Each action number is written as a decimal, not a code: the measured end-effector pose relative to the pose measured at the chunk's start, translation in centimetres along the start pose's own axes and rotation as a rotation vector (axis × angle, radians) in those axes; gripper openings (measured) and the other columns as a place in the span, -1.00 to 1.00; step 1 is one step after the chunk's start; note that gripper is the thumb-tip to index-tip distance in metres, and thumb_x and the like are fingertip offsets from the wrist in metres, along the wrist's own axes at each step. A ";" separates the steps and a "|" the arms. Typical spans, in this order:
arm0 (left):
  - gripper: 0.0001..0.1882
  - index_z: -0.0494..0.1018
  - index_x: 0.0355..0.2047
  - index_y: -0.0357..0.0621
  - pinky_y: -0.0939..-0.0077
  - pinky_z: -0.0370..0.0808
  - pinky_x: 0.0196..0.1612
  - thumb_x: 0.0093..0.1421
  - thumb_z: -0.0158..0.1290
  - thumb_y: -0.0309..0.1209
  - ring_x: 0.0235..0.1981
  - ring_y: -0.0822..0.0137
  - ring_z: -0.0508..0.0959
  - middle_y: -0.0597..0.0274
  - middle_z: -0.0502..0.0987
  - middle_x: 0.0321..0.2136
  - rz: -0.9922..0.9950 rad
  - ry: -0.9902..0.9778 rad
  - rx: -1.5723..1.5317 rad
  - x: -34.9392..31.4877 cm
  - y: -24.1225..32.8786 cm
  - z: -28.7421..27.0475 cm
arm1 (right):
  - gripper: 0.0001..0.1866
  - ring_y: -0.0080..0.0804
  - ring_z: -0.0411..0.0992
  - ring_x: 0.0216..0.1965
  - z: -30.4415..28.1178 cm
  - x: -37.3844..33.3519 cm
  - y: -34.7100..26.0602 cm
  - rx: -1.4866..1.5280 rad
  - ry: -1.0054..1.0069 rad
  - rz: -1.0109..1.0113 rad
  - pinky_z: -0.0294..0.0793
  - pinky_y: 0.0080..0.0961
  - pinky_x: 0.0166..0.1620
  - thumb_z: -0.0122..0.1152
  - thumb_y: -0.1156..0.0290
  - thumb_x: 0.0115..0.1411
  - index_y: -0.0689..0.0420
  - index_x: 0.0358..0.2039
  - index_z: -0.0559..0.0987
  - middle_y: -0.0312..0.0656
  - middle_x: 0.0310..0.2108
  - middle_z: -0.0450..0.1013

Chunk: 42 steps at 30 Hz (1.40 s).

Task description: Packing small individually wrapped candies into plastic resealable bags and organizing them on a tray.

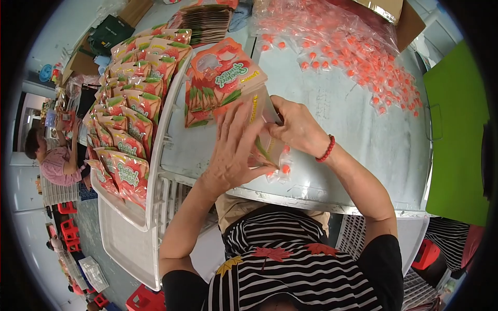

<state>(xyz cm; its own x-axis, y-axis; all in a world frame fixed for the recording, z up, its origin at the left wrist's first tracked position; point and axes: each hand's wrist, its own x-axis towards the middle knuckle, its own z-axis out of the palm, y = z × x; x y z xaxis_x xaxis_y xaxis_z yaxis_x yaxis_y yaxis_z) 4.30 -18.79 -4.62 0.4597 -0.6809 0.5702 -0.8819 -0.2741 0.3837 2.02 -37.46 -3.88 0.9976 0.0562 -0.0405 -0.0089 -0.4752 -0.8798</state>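
A printed red-and-green candy pouch (261,111) stands tilted between my hands over the table, partly hidden by them. My left hand (228,147) lies along its left side, fingers long, the thumb low near the bottom. At its right side my right hand (298,128) grips the edge, fingers curled and partly hidden. Just below the pouch, small red candies in clear wrappers (285,169) lie near the table's front edge, beside my left thumb. Beyond my left hand lies a fanned stack of flat pouches (226,72).
At left, a white tray (155,207) bears rows of filled pouches (132,173). Far right, wrapped red candies (373,78) spill from a large clear bag (311,20). A green panel (456,135) borders the table (332,150). A person (59,163) is at far left.
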 end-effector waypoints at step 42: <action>-0.77 0.42 -0.30 -0.22 0.31 0.49 -0.39 -0.03 0.03 -0.52 -0.35 0.14 0.51 0.15 0.38 -0.35 0.139 -0.394 0.104 3.6 -1.2 -5.4 | -0.82 -0.22 0.39 -0.32 5.2 -0.2 11.1 -0.712 0.430 -0.465 0.42 -0.33 -0.30 0.24 0.30 -0.02 0.06 -0.41 0.52 -0.11 -0.26 0.41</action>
<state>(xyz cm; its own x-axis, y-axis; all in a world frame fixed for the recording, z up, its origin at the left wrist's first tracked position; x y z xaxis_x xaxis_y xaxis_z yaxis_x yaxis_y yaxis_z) 7.62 -17.23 0.93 0.2783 -0.9179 0.2827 -0.9478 -0.2148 0.2358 1.33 -38.18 -16.10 0.8320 0.1137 0.5429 0.2973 -0.9177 -0.2634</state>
